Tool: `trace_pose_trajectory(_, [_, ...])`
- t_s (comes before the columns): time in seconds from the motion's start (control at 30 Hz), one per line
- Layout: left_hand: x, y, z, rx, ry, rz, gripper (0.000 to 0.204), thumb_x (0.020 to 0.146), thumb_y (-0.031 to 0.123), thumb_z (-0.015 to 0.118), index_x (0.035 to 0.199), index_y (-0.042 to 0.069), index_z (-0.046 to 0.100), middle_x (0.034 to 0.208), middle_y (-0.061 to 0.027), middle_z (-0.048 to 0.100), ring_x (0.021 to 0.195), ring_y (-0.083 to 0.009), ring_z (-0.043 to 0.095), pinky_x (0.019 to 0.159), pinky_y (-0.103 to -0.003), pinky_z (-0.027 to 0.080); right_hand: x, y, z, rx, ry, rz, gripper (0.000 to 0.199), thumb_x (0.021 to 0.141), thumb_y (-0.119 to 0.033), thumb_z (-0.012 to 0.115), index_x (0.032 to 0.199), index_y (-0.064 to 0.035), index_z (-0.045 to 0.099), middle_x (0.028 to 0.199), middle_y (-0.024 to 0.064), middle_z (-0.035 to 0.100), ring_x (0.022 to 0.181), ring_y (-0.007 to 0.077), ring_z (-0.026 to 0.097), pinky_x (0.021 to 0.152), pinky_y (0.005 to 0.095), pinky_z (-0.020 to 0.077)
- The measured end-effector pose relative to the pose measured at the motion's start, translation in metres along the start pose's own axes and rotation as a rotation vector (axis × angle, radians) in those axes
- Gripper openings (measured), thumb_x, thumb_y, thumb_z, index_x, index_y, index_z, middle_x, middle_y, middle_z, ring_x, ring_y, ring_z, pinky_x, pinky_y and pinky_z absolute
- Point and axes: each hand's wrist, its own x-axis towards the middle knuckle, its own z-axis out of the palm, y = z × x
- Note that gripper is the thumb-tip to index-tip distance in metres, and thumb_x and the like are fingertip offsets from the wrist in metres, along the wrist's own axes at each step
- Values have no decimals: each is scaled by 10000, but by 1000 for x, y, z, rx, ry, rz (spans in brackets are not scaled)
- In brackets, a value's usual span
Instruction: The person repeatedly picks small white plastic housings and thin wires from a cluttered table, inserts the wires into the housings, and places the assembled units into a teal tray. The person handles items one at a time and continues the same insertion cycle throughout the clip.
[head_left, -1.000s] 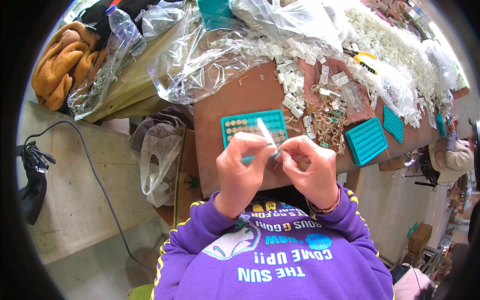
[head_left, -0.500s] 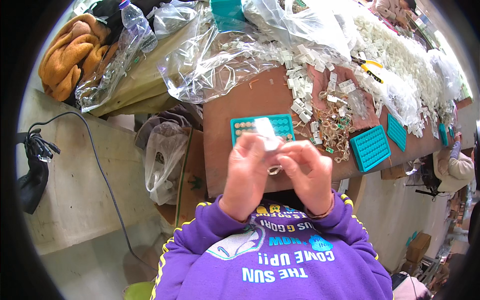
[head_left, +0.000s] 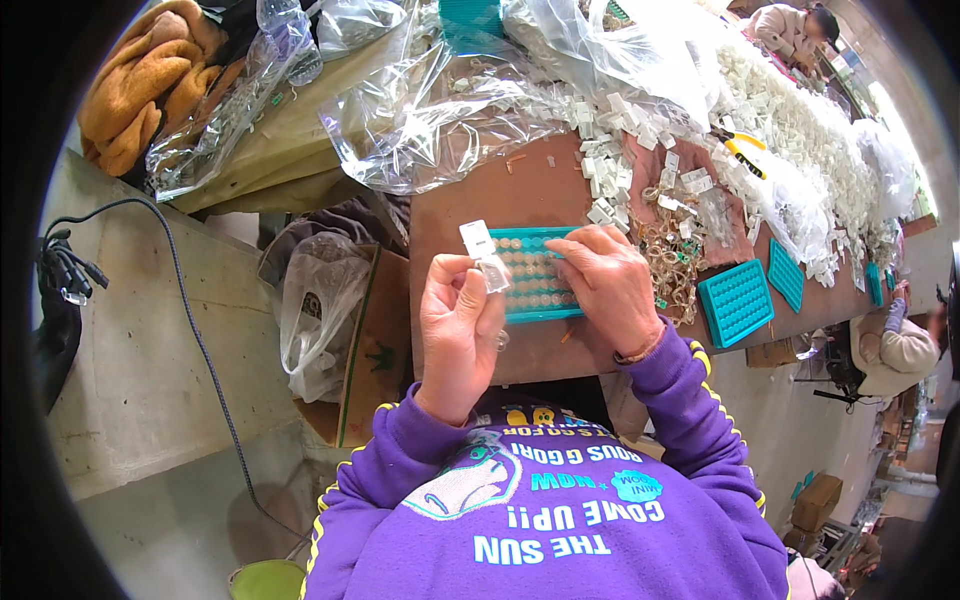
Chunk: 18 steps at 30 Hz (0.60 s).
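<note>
- The teal tray (head_left: 545, 316), at the middle of the frame, holds rows of round pale discs (head_left: 530, 285); teal hollows show along its upper row.
- Right of centre, a second tray (head_left: 737, 303) shows rows of teal hollows, and a smaller teal tray (head_left: 786, 275) lies just beside it.
- At centre left, a cardboard box (head_left: 388, 345) stands with a clear plastic bag (head_left: 325, 310) over its opening.
- The brown table (head_left: 545, 358) shows its surface above and below the tray; its left edge runs down just left of the left hand, and its near edge crosses below both hands.
- White cases (head_left: 605, 165) and a tangle of pale cords (head_left: 675, 260) bound the room on the tray's right; a clear plastic sheet (head_left: 400, 120) bounds it above.
- The left hand (head_left: 455, 325), upright, pinches an opened white case (head_left: 478, 240) between thumb and fingers, in front of the tray's left end.
- The right hand (head_left: 610, 285) reaches over the tray's right end, palm down, fingers bent and close together, fingertips at its upper right; whether they grip anything, I cannot tell.
</note>
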Motion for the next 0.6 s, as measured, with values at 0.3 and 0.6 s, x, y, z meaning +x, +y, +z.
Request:
trace_pose_trajectory(0.3, [4, 1, -5, -96, -2, -39, 126, 1013, 185, 519, 1093, 89, 509, 981, -79, 619, 603, -33, 421, 476, -157, 321, 11, 8, 5, 184, -87, 80, 102, 793, -67, 666, 889, -48, 637, 850, 103, 625, 790, 308, 622, 701, 399, 513])
trace_pose_trajectory(0.6, [6, 7, -10, -20, -54, -53, 182, 1000, 205, 548, 1134, 84, 537, 1042, -126, 661, 852, -163, 657, 575, -212, 435, 24, 6, 5, 151, -295, -12, 75, 813, -32, 635, 882, -42, 607, 822, 137, 574, 749, 358, 626, 641, 417, 513])
